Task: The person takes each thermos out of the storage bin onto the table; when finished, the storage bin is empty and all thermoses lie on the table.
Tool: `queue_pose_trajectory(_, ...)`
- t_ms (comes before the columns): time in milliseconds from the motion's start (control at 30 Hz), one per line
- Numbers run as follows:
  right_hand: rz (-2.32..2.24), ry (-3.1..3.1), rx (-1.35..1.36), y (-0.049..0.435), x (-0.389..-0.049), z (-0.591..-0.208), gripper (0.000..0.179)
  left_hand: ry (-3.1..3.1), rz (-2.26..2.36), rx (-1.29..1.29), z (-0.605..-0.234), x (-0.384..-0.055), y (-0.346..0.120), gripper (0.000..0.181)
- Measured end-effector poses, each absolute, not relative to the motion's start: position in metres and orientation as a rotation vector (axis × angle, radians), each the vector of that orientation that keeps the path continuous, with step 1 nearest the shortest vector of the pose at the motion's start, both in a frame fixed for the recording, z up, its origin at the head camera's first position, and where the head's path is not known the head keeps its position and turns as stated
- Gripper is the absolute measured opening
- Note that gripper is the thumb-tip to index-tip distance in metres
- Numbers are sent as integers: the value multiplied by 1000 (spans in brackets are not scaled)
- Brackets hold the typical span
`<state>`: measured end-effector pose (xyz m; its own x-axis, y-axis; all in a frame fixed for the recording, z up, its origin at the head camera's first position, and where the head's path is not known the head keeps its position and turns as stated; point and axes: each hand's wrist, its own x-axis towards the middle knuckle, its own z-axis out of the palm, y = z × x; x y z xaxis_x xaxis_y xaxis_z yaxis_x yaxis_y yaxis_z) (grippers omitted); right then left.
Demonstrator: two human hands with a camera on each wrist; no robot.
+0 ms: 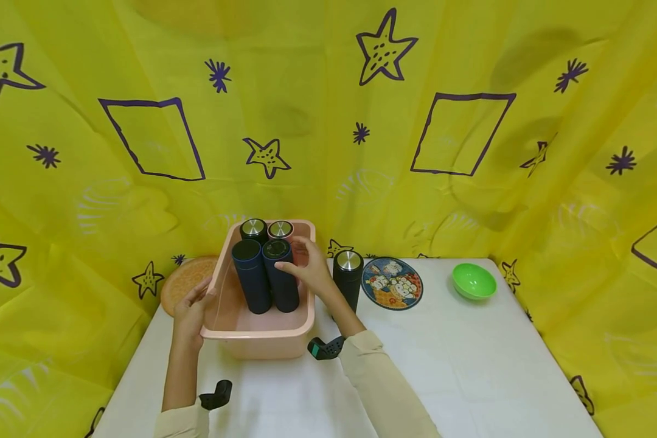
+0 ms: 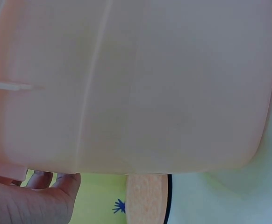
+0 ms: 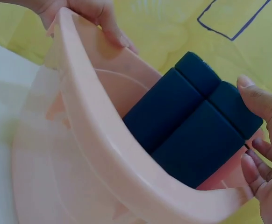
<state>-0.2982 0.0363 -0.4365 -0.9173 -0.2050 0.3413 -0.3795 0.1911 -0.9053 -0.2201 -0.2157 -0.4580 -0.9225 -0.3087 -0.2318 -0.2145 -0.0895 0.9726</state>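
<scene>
In the head view a pink plastic tub (image 1: 268, 348) stands on the table with several vacuum flasks in it. Two dark blue flasks stand at its front, the left flask (image 1: 251, 283) beside the right flask (image 1: 282, 286). Behind them show one black flask (image 1: 253, 227) and another silver-topped flask (image 1: 280, 229). My left hand (image 1: 189, 313) grips the tub's left rim, its fingertips on the outer side in the left wrist view. Around the upper part of the right blue flask curls my right hand (image 1: 312, 267), thumb by the cap and fingers at its right side.
Just right of the tub a black flask (image 1: 348, 277) with a silver top stands on the white table (image 1: 460, 359). Farther right lie a round patterned mat (image 1: 392, 283) and a green bowl (image 1: 474, 281). A round tan board (image 1: 183, 280) is partly behind the tub. Yellow curtains enclose the table.
</scene>
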Motion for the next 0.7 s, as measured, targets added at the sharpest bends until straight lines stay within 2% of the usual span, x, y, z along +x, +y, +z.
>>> queue_pose_trajectory(400,1832,-2401,503,32,-294,-425,63,-2079,-2223,608,-454,-219,-216,51)
queue_pose_trajectory(467,1797,-2424,469,30,-302,-435,64,-2075,-2226,609,-454,-219,-216,52)
queue_pose_trajectory(700,1745,-2468,421,26,-302,-436,69,-2089,-2219,633,-456,-220,-216,52)
